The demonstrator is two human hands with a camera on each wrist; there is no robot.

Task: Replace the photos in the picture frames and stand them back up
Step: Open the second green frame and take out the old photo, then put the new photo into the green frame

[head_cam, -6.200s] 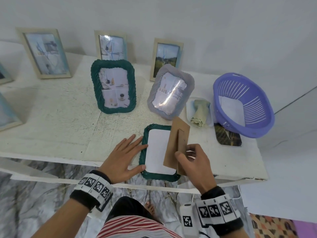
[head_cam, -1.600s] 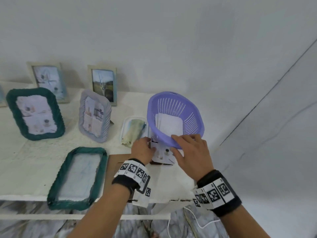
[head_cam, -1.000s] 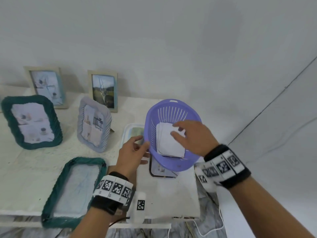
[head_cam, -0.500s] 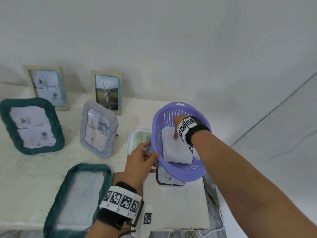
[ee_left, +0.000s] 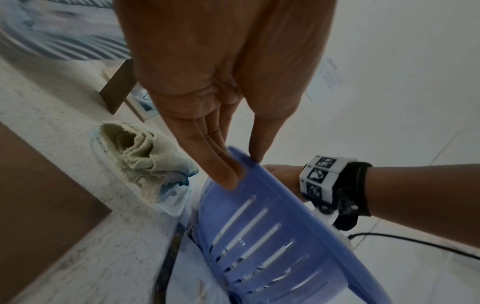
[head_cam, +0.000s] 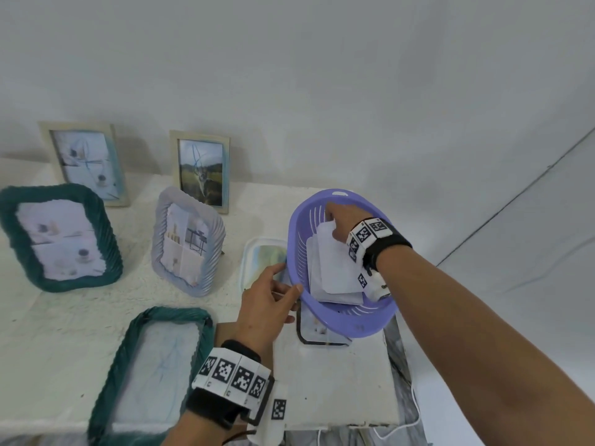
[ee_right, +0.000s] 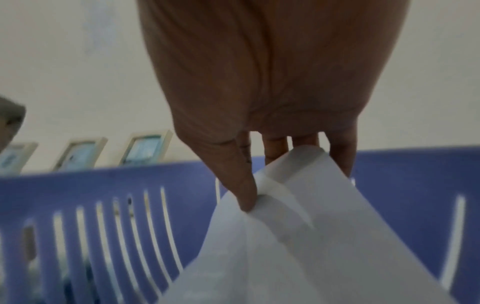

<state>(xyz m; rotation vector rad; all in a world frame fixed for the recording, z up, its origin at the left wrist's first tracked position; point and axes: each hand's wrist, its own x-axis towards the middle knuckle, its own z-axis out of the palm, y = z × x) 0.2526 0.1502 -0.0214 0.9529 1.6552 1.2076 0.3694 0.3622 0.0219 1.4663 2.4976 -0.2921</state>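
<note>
A purple basket (head_cam: pixel 354 320) stands at the table's right end with a stack of white photos (head_cam: pixel 335 272) inside. My right hand (head_cam: pixel 331 217) reaches into its far side. In the right wrist view it (ee_right: pixel 262 183) pinches the lifted edge of the top photo (ee_right: pixel 311 236) between thumb and fingers. My left hand (head_cam: pixel 289 278) pinches the basket's near-left rim (ee_left: pixel 272 236), thumb on top and fingers on the outer wall. An empty green frame (head_cam: pixel 154 365) lies flat at the front, with its brown backing board (head_cam: pixel 225 329) beside it. A loose photo (head_cam: pixel 317 329) lies partly under the basket.
A clear tray (head_cam: pixel 248 268) with a folded cloth (ee_left: pixel 145 164) sits left of the basket. A green frame (head_cam: pixel 61 233) and a grey frame (head_cam: pixel 188 239) stand behind the flat one. Two wooden frames (head_cam: pixel 87 162) (head_cam: pixel 201 170) lean on the wall. The table's right edge is just past the basket.
My right hand has gone further into the basket and lifted the top photo's edge. My left hand stays at the rim.
</note>
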